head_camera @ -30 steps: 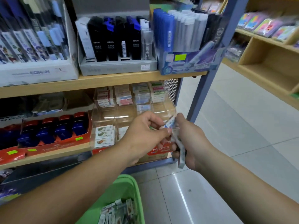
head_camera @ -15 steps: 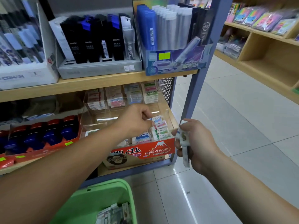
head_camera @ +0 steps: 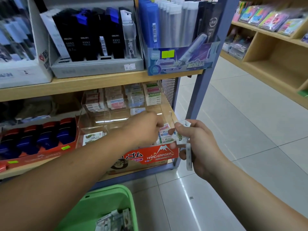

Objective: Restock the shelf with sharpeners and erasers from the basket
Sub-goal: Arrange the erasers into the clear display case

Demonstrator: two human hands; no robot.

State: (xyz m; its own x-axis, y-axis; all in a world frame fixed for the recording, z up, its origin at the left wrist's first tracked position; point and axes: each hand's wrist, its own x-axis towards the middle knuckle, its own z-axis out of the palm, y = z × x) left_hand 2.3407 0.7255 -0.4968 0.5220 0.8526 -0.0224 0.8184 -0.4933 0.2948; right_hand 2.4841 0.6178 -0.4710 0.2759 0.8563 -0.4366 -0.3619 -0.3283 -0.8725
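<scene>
Left hand (head_camera: pixel 146 125) reaching into the clear display box (head_camera: pixel 120 117) at the right end of the lower shelf (head_camera: pixel 23 170), fingers bunched over the stacked erasers (head_camera: pixel 164 134); grasp hidden, cannot tell. Right hand (head_camera: pixel 198 147) just off the shelf's right edge, clenched around wrapped erasers (head_camera: pixel 181 139). Green basket (head_camera: pixel 106 197) below on the floor, more packets (head_camera: pixel 113 220) inside.

Stationery shop, wooden shelves (head_camera: pixel 100 81) of boxed pens (head_camera: pixel 93 35), eraser display box (head_camera: pixel 150 155), price stickers (head_camera: pixel 168 54)
</scene>
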